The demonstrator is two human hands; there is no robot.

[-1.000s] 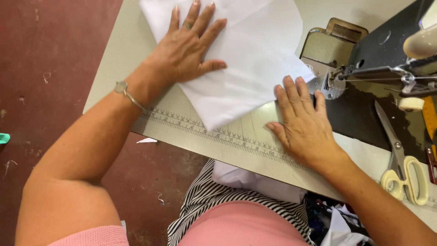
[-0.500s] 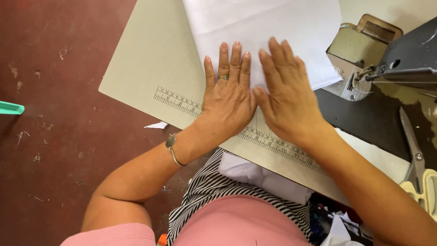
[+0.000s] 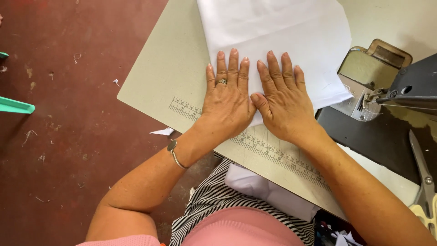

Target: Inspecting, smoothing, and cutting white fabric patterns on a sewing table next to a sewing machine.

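Hands side by side, left hand (image 3: 227, 98) and right hand (image 3: 283, 98) flat, fingers extended, pressing white fabric (image 3: 282, 36), gripping nothing

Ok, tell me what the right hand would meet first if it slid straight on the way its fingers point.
The right hand lies flat on the white fabric, fingers pointing away from the person. Straight on it would likely meet only more fabric, up to the picture's top edge.

Person, worn items: left hand (image 3: 227, 102) with a silver ring (image 3: 222, 82) on one finger; thin silver bangle (image 3: 175, 155) just behind that hand at the wrist; right hand (image 3: 284, 102) unadorned; pink short sleeves.
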